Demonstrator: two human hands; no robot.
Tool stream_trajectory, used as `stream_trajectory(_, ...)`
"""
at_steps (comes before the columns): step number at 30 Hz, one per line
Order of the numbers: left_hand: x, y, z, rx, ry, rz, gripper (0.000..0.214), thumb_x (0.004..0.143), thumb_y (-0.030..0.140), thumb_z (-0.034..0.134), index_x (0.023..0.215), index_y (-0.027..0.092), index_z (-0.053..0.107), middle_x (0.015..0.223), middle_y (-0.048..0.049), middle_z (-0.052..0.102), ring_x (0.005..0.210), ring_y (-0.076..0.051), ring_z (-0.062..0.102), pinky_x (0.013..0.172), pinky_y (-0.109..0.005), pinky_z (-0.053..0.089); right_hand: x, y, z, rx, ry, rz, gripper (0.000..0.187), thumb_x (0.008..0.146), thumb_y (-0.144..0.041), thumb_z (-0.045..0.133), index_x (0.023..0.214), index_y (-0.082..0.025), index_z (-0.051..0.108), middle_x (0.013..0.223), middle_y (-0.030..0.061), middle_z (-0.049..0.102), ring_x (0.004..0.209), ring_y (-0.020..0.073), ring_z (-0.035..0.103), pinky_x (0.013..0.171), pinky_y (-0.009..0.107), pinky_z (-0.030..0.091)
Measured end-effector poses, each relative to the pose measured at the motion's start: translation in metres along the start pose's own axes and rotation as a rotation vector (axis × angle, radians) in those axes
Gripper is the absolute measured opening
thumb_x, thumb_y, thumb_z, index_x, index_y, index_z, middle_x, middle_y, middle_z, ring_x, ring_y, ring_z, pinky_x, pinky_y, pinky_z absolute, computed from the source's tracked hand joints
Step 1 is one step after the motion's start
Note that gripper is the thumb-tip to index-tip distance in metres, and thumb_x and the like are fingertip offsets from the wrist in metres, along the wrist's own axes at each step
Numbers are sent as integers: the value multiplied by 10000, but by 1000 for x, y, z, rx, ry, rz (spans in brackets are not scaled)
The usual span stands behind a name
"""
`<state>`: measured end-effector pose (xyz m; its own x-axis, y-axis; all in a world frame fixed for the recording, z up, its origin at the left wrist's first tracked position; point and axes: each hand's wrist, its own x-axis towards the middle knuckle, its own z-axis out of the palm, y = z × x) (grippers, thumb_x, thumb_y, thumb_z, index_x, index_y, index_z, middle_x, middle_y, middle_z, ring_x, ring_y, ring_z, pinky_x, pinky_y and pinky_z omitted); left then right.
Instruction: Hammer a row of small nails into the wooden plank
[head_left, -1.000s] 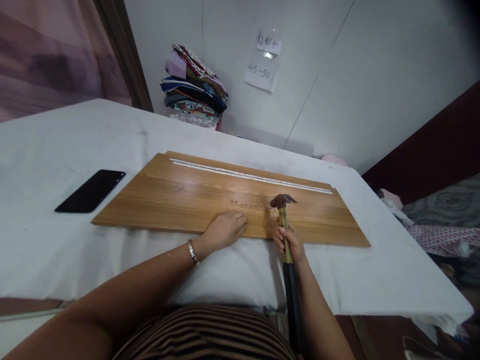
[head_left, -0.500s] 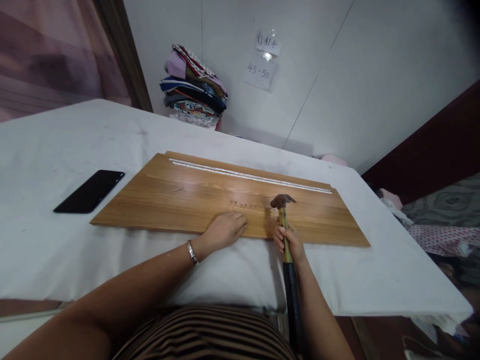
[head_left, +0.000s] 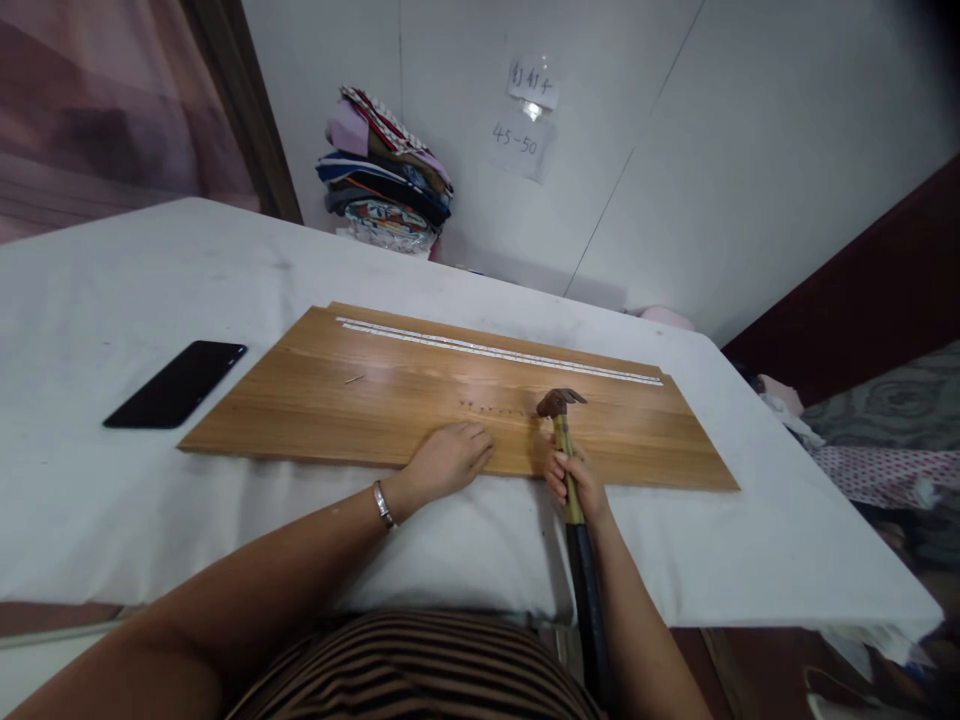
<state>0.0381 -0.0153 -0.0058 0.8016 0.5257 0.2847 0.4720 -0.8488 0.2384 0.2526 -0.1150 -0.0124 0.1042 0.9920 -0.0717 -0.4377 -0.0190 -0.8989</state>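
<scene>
My right hand point(head_left: 576, 480) is wrapped round the upper handle of a claw hammer point(head_left: 561, 402), just below its rusty head. The hammer's long dark grip runs back along my forearm. Its head is over a wooden board point(head_left: 285, 415), at the right end of a short row of small nails point(head_left: 491, 408). I cannot tell whether the head touches a nail. My left hand point(head_left: 454, 457) lies flat on the board's near edge, fingers stretched out, holding nothing. One loose nail point(head_left: 354, 379) lies on the left part of the board.
Two pale measuring strips point(head_left: 495, 350) run along the board's far side. A black phone or tablet point(head_left: 176, 385) lies on the white-covered table point(head_left: 67, 510), left of the board. Folded clothes point(head_left: 386, 170) are stacked at the back by the wall, under handwritten paper signs point(head_left: 517, 145).
The hammer head has shifted very slightly left along with my right hand. My left hand keeps its place on the board.
</scene>
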Motion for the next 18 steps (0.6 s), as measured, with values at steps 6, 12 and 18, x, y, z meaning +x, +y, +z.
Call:
stream_trajectory(6, 0, -1, 1, -10, 1, 5, 222, 964, 252, 425, 830, 173, 583, 851, -49, 625, 796, -178, 583, 717, -311, 428, -1, 0, -1, 11, 16, -33, 304, 782, -307, 658, 1051, -196, 570, 553, -97, 437, 331, 48, 321, 261, 144, 278)
stream_trajectory(12, 0, -1, 1, -33, 7, 4, 227, 965, 251, 419, 823, 175, 580, 842, -51, 617, 791, -179, 581, 709, -312, 425, 0, 0, 0, 9, 16, -13, 297, 779, -305, 659, 1040, -197, 570, 545, -100, 435, 326, 49, 313, 258, 145, 272)
stream_trajectory(18, 0, -1, 0, -20, 3, 4, 219, 961, 253, 431, 823, 173, 581, 846, -47, 621, 791, -175, 577, 715, -306, 422, -2, -1, 1, 16, 33, -13, 311, 785, -296, 661, 1061, -193, 562, 556, -95, 451, 334, 48, 330, 267, 143, 277)
